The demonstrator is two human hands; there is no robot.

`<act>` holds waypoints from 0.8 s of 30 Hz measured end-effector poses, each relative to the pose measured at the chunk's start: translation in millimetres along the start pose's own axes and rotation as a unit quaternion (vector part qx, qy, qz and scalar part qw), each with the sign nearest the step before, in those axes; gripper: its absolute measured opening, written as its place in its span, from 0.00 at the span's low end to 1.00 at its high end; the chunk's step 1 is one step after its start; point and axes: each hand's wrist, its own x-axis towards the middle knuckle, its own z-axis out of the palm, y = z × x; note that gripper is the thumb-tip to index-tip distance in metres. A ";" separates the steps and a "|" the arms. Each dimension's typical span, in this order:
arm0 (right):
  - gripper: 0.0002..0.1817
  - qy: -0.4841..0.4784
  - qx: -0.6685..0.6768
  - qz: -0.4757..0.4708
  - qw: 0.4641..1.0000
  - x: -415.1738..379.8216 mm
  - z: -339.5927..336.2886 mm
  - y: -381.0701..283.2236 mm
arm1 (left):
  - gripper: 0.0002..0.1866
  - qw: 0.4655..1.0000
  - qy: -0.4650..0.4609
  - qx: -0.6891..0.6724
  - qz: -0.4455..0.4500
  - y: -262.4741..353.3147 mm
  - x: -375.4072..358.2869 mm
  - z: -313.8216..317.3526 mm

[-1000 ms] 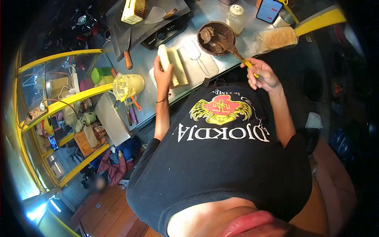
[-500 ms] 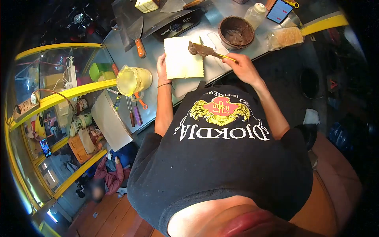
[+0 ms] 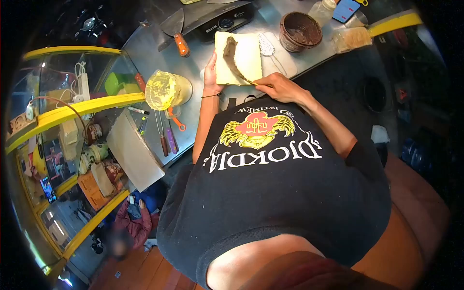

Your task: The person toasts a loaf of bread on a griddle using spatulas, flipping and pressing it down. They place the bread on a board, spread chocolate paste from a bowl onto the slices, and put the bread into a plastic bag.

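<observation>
A pale square slab of bread lies flat on the steel counter, with a brown streak of chocolate spread across it. My left hand holds the slab's left edge. My right hand grips a spreading knife whose brown-coated blade lies on the bread. The round tub of chocolate spread stands just to the right of the slab.
A yellow container sits left of the bread. An orange-handled scraper lies at the back, scissors and small tools near the counter's front. A bottle, a phone and wrapped bread stand at the right. Yellow-framed glass case at left.
The bread was laid flat from upright. My right hand carried the loaded knife from the tub to the bread and drew a brown streak down it.
</observation>
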 end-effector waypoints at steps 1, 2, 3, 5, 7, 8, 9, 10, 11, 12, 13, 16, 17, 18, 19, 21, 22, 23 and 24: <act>0.13 -0.036 0.022 -0.008 0.999 -6.6 -1.2 -1.0 | 0.24 0.999 0.019 0.021 0.016 -0.8 0.7 -0.6; 0.13 -0.005 0.061 -0.014 0.998 -12.8 -1.6 6.3 | 0.24 1.000 0.001 0.020 0.004 1.4 1.3 -6.4; 0.16 -0.053 0.034 0.016 0.998 -14.0 -23.5 4.0 | 0.24 1.000 -0.003 0.018 -0.002 2.1 1.4 -4.1; 0.16 -0.004 0.016 0.100 0.995 -11.7 -52.4 6.9 | 0.24 1.000 0.011 0.013 -0.008 3.4 -0.2 4.7; 0.16 0.129 0.005 0.037 0.991 0.9 -56.3 30.5 | 0.24 0.998 0.037 0.057 0.009 1.5 2.4 2.7; 0.16 0.154 -0.028 0.027 0.987 9.3 -59.9 38.9 | 0.24 0.998 0.021 0.055 0.002 1.0 2.0 1.8; 0.16 0.155 -0.029 0.029 0.987 18.8 -59.7 42.4 | 0.24 0.999 0.004 0.053 -0.005 0.5 1.4 1.6; 0.16 0.147 -0.011 -0.003 0.989 29.0 -59.1 43.2 | 0.24 0.999 0.001 0.053 -0.007 -1.7 -1.1 9.5; 0.15 0.138 0.006 -0.036 0.990 35.8 -58.1 43.4 | 0.24 0.997 0.006 0.081 0.018 -4.9 -3.1 18.0; 0.17 0.068 0.036 0.035 0.996 34.1 -65.5 21.1 | 0.25 0.993 0.010 0.108 0.044 -5.7 -3.6 22.9; 0.17 0.069 0.034 0.032 0.997 35.8 -68.7 24.7 | 0.25 0.993 0.007 0.109 0.046 -4.1 -2.3 22.1; 0.17 -0.069 0.092 0.033 0.993 37.1 -78.4 35.5 | 0.25 0.994 -0.014 0.103 0.042 -3.9 -2.2 18.0; 0.17 -0.066 0.090 0.035 0.993 35.2 -77.6 37.2 | 0.25 0.995 -0.015 0.095 0.032 -3.0 -1.9 16.7; 0.18 -0.101 0.117 0.040 0.987 34.6 -74.7 37.8 | 0.25 0.996 -0.017 0.088 0.020 -2.4 -0.6 15.8; 0.18 -0.135 0.145 0.046 0.979 34.9 -71.4 38.6 | 0.25 0.994 0.007 0.103 0.035 -2.2 0.8 10.6; 0.19 -0.133 0.134 0.033 0.981 31.1 -60.5 43.9 | 0.26 0.998 -0.043 0.027 -0.025 1.7 2.7 -4.0; 0.19 -0.129 0.148 0.037 0.980 29.5 -56.4 57.0 | 0.27 0.997 -0.061 0.025 -0.028 1.5 1.9 0.7; 0.20 -0.108 0.144 0.026 0.983 25.6 -56.8 58.5 | 0.27 0.996 -0.079 0.023 -0.032 0.1 -2.2 5.9; 0.20 -0.084 0.143 0.022 0.986 20.1 -59.0 49.2 | 0.28 0.998 -0.025 0.057 -0.007 -2.4 -0.6 4.3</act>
